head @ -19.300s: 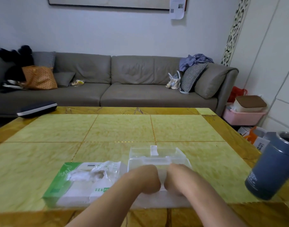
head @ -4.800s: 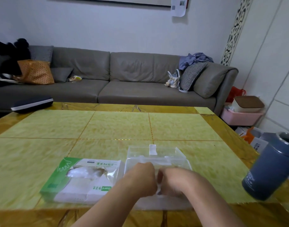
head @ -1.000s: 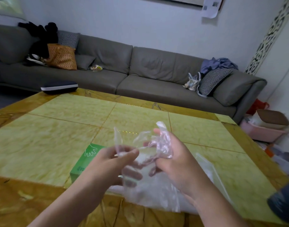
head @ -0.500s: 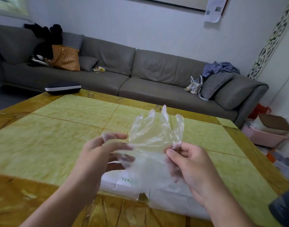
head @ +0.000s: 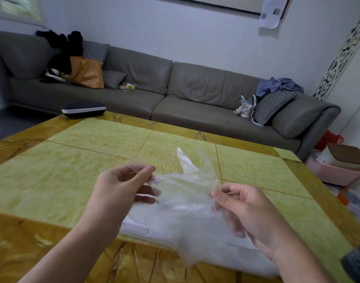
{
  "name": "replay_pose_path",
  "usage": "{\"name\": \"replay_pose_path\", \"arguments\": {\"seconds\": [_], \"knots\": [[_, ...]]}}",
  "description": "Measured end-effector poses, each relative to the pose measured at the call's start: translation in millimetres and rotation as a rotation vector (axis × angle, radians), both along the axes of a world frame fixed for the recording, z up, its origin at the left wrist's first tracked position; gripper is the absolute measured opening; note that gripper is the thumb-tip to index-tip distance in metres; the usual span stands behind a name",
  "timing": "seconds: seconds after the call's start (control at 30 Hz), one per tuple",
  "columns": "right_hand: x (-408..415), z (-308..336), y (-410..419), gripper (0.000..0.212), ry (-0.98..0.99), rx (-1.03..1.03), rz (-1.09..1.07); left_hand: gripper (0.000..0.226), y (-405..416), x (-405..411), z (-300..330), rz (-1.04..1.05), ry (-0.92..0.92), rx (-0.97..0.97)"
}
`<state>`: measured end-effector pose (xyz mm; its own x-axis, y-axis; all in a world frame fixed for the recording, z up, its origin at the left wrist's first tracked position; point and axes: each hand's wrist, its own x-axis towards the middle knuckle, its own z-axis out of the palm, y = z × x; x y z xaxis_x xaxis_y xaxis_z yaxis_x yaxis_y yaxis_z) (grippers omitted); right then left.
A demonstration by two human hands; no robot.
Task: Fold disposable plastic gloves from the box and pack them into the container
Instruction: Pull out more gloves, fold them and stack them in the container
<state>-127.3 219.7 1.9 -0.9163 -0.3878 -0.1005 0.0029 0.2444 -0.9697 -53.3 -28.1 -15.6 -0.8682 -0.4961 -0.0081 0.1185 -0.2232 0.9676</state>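
Observation:
A clear plastic glove (head: 187, 193) hangs spread in the air between my two hands, above the near edge of the table. My left hand (head: 121, 190) pinches its left side between thumb and forefinger. My right hand (head: 246, 209) pinches its right side. The glove's fingers point up and away from me. Below it, a white corner of the glove box (head: 134, 229) shows under my left hand. The clear container (head: 246, 260) lies blurred behind the glove and my right wrist.
The yellow-tiled table (head: 93, 160) stretches ahead, with a dark case (head: 83, 109) on its far left corner. A dark blue cup (head: 358, 260) stands at the right edge. A grey sofa (head: 195, 92) runs along the wall behind.
My hands have drawn apart and lowered a little, stretching the glove wider. Its fingers now lean over to the right instead of standing straight up.

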Motion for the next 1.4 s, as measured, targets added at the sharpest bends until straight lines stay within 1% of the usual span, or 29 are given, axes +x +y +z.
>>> {"name": "replay_pose_path", "arguments": {"seconds": [0.03, 0.07, 0.13, 0.23, 0.3, 0.37, 0.4, 0.47, 0.5, 0.53, 0.63, 0.7, 0.73, 0.77, 0.83, 0.87, 0.9, 0.93, 0.97, 1.03, 1.07, 1.1, 1.13, 1.2, 1.3, 1.33, 1.4], "knots": [[-1, 0, 1, 0.029, -0.028, -0.002, 0.013, 0.014, 0, 0, 0, 0.015, 0.002, -0.012], [-1, 1, 3, 0.034, -0.046, 0.005, 0.024, 0.015, 0, 0, 0, 0.027, 0.001, -0.022], [-1, 0, 4, 0.025, -0.03, 0.019, 0.006, 0.015, -1, 1, 2, 0.025, -0.012, -0.026], [-6, -3, 8, 0.012, 0.028, -0.018, -0.117, 0.017, -5, 2, 4, -0.026, -0.038, -0.027], [-9, -5, 9, 0.012, 0.043, -0.067, -0.163, 0.017, -8, 2, 5, -0.063, -0.058, -0.008], [-9, -5, 9, 0.016, 0.027, -0.133, -0.202, 0.016, -9, 1, 2, -0.087, -0.062, 0.016], [-9, -4, 8, 0.021, -0.017, -0.201, -0.217, 0.016, -9, 1, 1, -0.095, -0.057, 0.027], [-6, -2, 4, 0.03, -0.199, -0.371, -0.212, 0.02, -7, 0, -1, -0.091, -0.037, 0.056], [-4, -1, 2, 0.031, -0.288, -0.428, -0.194, 0.021, -5, -1, -3, -0.085, -0.026, 0.07], [-3, -1, 0, 0.029, -0.334, -0.443, -0.173, 0.021, -4, -1, -4, -0.083, -0.016, 0.084], [-1, -3, -3, 0.009, -0.303, -0.449, -0.197, 0.018, -3, -3, 0, -0.107, 0.03, 0.161], [-3, -1, -1, 0.01, -0.268, -0.498, -0.233, 0.023, -7, -1, 7, -0.212, 0.039, 0.24], [-4, 1, 2, 0.012, -0.255, -0.511, -0.235, 0.03, -9, 1, 11, -0.306, -0.007, 0.278], [-5, 2, 5, 0.014, -0.243, -0.509, -0.233, 0.041, -13, 2, 13, -0.415, -0.098, 0.295], [-6, 3, 9, 0.015, -0.218, -0.47, -0.218, 0.068, -19, 5, 9, -0.641, -0.336, 0.252], [-7, 2, 10, 0.015, -0.212, -0.45, -0.206, 0.077, -21, 5, 4, -0.744, -0.421, 0.244], [-7, 1, 10, 0.015, -0.217, -0.439, -0.194, 0.083, -19, 4, -1, -0.82, -0.46, 0.266], [-7, 0, 10, 0.015, -0.228, -0.435, -0.185, 0.086, -14, 3, -5, -0.851, -0.464, 0.313], [-7, 0, 10, 0.018, -0.237, -0.432, -0.177, 0.083, -7, 2, -7, -0.837, -0.453, 0.365], [-7, 0, 10, 0.021, -0.245, -0.432, -0.157, 0.066, 8, -1, -11, -0.704, -0.401, 0.478], [-7, 1, 9, 0.02, -0.244, -0.437, -0.139, 0.06, 15, -2, -12, -0.643, -0.347, 0.552], [-7, 1, 9, 0.019, -0.241, -0.439, -0.123, 0.058, 21, -3, -14, -0.606, -0.279, 0.614], [-7, 1, 10, 0.018, -0.24, -0.439, -0.124, 0.06, 25, -5, -16, -0.576, -0.216, 0.636], [-10, -1, 13, 0.016, -0.243, -0.429, -0.15, 0.062, 26, -6, -18, -0.507, -0.132, 0.556], [-14, -3, 20, 0.011, -0.199, -0.382, -0.17, 0.045, 21, -3, -12, -0.474, -0.086, 0.383], [-15, -3, 24, 0.013, -0.175, -0.36, -0.179, 0.038, 19, -3, -11, -0.45, -0.082, 0.336], [-16, -2, 31, 0.02, -0.132, -0.31, -0.221, 0.034, 16, -4, -11, -0.344, -0.09, 0.209]]}}
